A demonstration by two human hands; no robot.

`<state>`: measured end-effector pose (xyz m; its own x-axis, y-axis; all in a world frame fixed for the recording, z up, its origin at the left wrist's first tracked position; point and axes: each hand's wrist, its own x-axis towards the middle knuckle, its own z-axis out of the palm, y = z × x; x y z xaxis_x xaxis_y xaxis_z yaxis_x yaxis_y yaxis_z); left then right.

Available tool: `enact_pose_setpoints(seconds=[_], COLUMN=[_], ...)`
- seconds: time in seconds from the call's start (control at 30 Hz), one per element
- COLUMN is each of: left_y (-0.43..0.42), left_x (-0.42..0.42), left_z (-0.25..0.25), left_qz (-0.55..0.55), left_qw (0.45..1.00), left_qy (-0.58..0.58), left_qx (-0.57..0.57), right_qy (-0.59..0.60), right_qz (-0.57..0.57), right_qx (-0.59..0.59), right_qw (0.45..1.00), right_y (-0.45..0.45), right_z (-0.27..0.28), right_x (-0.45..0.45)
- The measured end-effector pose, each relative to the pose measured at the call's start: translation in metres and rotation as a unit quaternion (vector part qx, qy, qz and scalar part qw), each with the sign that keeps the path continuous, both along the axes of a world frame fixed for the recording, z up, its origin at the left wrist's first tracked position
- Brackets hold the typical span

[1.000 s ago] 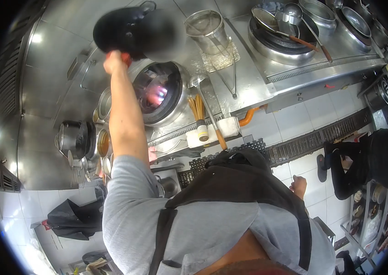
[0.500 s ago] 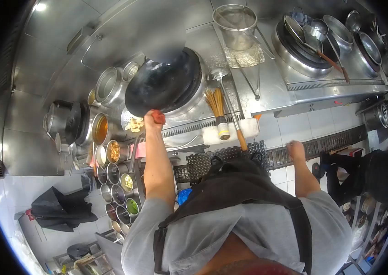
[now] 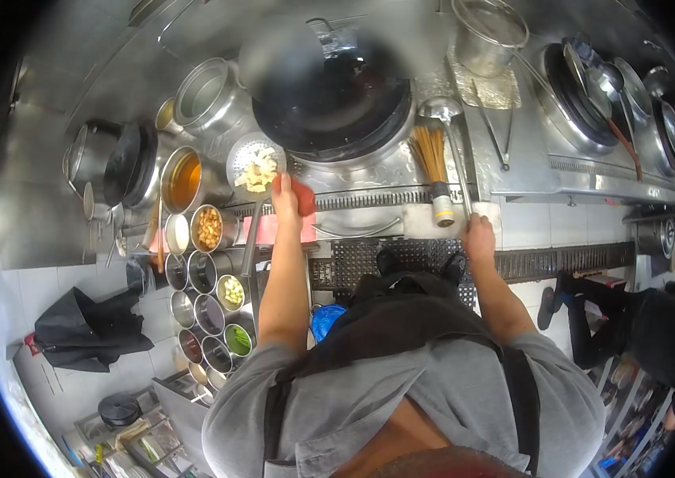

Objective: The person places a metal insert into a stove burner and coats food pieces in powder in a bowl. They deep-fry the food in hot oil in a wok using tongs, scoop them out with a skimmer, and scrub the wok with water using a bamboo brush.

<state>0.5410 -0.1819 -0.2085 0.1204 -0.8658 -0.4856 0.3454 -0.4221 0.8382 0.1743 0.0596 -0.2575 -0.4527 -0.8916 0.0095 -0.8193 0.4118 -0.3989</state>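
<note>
The left hand (image 3: 288,196) is closed around a bunched red cloth (image 3: 302,199), just below the near edge of a big black wok (image 3: 337,119); I cannot tell whether cloth or fingers touch the wok. The wok sits on the round burner at the back of the steel desk (image 3: 525,147), its upper left part hidden by a blurred patch. The right hand (image 3: 478,234) is wrapped around the handle end of a long ladle (image 3: 455,147), whose bowl lies to the right of the wok. Between wok and ladle is a brush of thin sticks (image 3: 431,155), its bound end lying on a white towel (image 3: 419,221) at the desk's front edge.

Just left of the red cloth, a strainer (image 3: 240,158) carries pale pieces of food (image 3: 256,173) (its handle points back toward the wearer). Further left stands a pot (image 3: 208,182) of orange liquid, with small tins (image 3: 209,315) in rows nearer the body. A person in dark clothes (image 3: 648,334) is off to the right.
</note>
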Motion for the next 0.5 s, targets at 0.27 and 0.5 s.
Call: enact_pose_setpoints(seconds=[0.27,0.5], left_y=[0.034,0.164], left_x=[0.122,-0.019], left_z=[-0.121,-0.015], left_qz=[-0.147,-0.219], left_qw=[0.853,0.787], left_qy=[-0.499,-0.500], left_qx=[-0.043,-0.287], right_qy=[-0.088,-0.165], right_qz=[-0.058,-0.097], right_qx=[0.019,0.031], right_qw=[0.994,0.981], right_y=[-0.006,0.016], right_z=[-0.003,0.011], right_x=[-0.014,-0.044])
